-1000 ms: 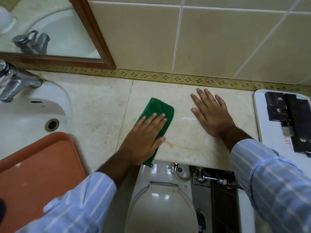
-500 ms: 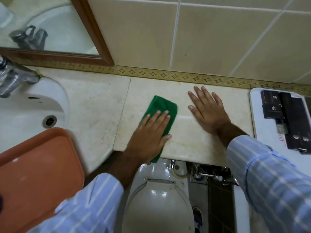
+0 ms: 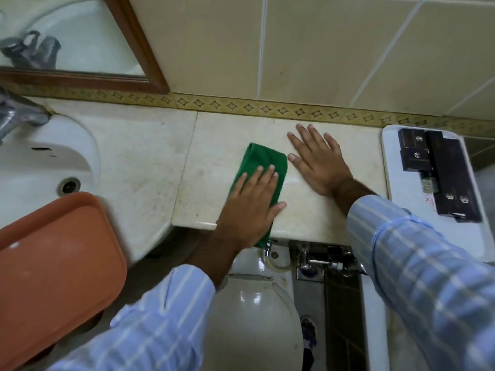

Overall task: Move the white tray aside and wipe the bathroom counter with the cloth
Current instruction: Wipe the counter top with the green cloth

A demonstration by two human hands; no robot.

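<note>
1. Head view, looking down: beige counter (image 3: 139,167) spans mid-frame, under the tiled wall.
2. Orange tray (image 3: 53,263), lower left, overhangs the sink (image 3: 40,162).
3. White tray (image 3: 479,236) at right edge of frame, on the counter's end; dark boxes (image 3: 439,172) lie on it.
4. Toilet lid (image 3: 254,317), bottom centre, below the counter edge.
5. Left hand (image 3: 250,207), centre: flat, fingers together, pressing the green cloth (image 3: 261,162) onto the counter at its front edge.
6. Right hand (image 3: 318,162), just right of cloth: flat, fingers spread, palm on the counter, holding nothing.
</note>
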